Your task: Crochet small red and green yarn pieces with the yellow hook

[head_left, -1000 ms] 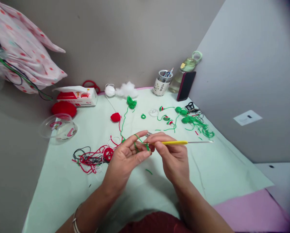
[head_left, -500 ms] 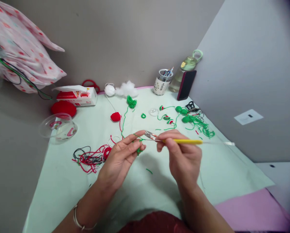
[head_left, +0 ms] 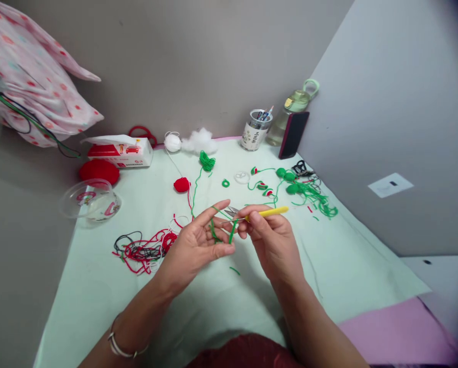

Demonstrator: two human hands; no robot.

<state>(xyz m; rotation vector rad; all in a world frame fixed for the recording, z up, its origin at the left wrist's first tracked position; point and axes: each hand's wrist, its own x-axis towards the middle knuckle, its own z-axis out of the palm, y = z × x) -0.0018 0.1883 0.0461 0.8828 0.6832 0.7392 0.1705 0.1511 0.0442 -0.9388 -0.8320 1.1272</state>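
My right hand grips a crochet hook by its yellow handle, its thin metal shaft pointing left. Green yarn hangs in a loop on the hook's shaft and runs down to the thumb of my left hand. That hand's index finger is stretched out with a strand over it, while the other fingers curl round more of the yarn. Whether the loop belongs to a worked piece is hard to make out. Behind the hook show the blades of scissors, partly hidden by my right hand.
A green yarn bundle and red yarn ball lie ahead. Tangled red, black and white strands are at left, near a clear tub. Small green-and-red crocheted pieces lie at right, before a phone and a bottle.
The hook has drawn back and tilted, its handle end now higher and further left. A green loop now stretches between hook and left thumb, and my left fingers have spread more.
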